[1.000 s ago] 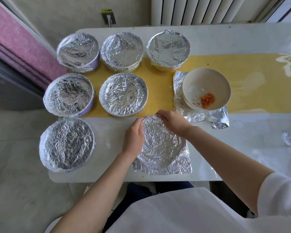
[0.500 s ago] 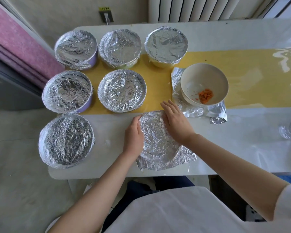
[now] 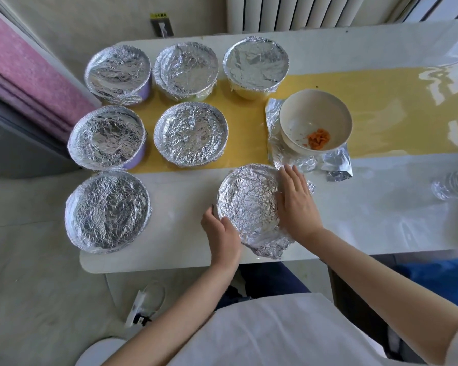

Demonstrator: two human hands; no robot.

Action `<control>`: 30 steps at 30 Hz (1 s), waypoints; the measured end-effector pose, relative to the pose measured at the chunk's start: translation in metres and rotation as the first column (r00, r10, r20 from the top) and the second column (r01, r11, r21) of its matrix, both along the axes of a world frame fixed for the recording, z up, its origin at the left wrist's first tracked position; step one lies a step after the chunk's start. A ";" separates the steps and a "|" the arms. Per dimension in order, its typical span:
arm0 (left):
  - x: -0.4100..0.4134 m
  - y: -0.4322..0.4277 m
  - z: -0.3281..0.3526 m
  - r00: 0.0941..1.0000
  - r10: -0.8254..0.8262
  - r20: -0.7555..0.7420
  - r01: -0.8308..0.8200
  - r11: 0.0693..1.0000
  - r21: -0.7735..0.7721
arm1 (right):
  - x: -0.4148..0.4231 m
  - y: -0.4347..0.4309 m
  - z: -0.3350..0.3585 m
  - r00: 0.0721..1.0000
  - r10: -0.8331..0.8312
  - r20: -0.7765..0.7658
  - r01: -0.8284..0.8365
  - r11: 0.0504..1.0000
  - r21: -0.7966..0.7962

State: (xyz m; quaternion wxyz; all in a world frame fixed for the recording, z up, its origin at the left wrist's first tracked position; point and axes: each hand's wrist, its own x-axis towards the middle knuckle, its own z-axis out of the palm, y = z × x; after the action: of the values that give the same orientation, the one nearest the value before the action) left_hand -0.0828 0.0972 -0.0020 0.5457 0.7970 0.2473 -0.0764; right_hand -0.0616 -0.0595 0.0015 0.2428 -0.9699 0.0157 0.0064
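Observation:
A bowl wrapped in crinkled foil (image 3: 249, 202) stands near the front edge of the white table (image 3: 175, 249). Loose foil bunches out under its near and right sides. My left hand (image 3: 222, 233) grips its near-left rim, thumb on top and fingers curled round the outside. On the bowl's right side lies my right hand (image 3: 296, 204), flat with straight fingers, pressing the foil against the rim.
Several foil-covered bowls (image 3: 191, 133) fill the left half, some on a yellow runner (image 3: 381, 107). An uncovered cream bowl (image 3: 291, 122) with orange bits sits on a foil sheet (image 3: 275, 146) just behind my right hand. A clear bottle (image 3: 452, 183) lies at the right edge.
Both hands have come off the bowl's far rim. The right one slid down onto the right side, the left one moved to the near-left rim. The foil's flat corners are now tucked in.

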 end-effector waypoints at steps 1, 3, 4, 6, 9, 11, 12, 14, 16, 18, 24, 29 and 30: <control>0.003 0.004 0.003 0.999 -0.038 0.037 0.037 0.999 0.034 | -0.001 -0.002 0.000 1.000 -0.010 -0.014 0.010 1.000 0.021; 0.013 0.010 0.009 0.974 -0.149 0.171 0.129 0.984 0.123 | 0.000 -0.004 -0.001 0.999 -0.028 -0.043 0.030 0.998 0.064; 0.020 0.012 0.010 0.950 -0.213 0.227 0.178 0.970 0.164 | 0.001 -0.005 -0.003 0.998 -0.039 -0.056 0.044 0.995 0.088; 0.035 0.013 0.010 0.908 -0.328 0.263 0.273 0.936 0.222 | 0.003 -0.004 -0.005 0.994 -0.078 -0.079 0.090 0.984 0.152; 0.052 0.014 0.002 0.887 -0.408 0.217 0.351 0.900 0.258 | 0.007 0.001 -0.005 0.980 -0.176 -0.094 0.196 0.938 0.287; 0.058 0.014 -0.003 0.893 -0.397 0.210 0.342 0.904 0.257 | 0.010 0.004 -0.003 0.963 -0.249 -0.102 0.269 0.897 0.351; 0.058 0.013 -0.006 0.900 -0.380 0.214 0.325 0.912 0.251 | 0.011 0.004 -0.003 0.953 -0.280 -0.117 0.304 0.874 0.379; 0.058 0.011 -0.008 0.916 -0.328 0.230 0.280 0.935 0.218 | 0.012 0.005 -0.003 0.937 -0.318 -0.142 0.348 0.834 0.428; 0.056 0.010 -0.009 0.925 -0.289 0.249 0.248 0.951 0.182 | 0.010 0.005 -0.004 0.937 -0.316 -0.148 0.348 0.811 0.469; 0.055 0.010 -0.008 0.925 -0.272 0.264 0.238 0.959 0.152 | 0.009 0.003 -0.006 0.940 -0.303 -0.154 0.339 0.795 0.503; 0.058 0.011 -0.016 0.941 -0.238 0.242 0.225 0.971 0.080 | 0.008 0.001 -0.012 0.936 -0.321 -0.141 0.344 0.761 0.550; 0.059 0.011 -0.018 0.945 -0.230 0.233 0.220 0.973 0.069 | 0.009 0.000 -0.014 0.935 -0.306 -0.177 0.351 0.737 0.578; 0.059 0.011 -0.017 0.944 -0.231 0.235 0.221 0.973 0.071 | 0.009 0.000 -0.014 0.936 -0.304 -0.175 0.348 0.733 0.584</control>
State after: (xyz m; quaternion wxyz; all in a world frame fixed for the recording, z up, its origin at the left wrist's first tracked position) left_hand -0.0239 0.1081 -0.0193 0.5418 0.8352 0.0876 -0.0354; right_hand -0.0529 -0.0595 -0.0124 0.5372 -0.8216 0.1907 0.0014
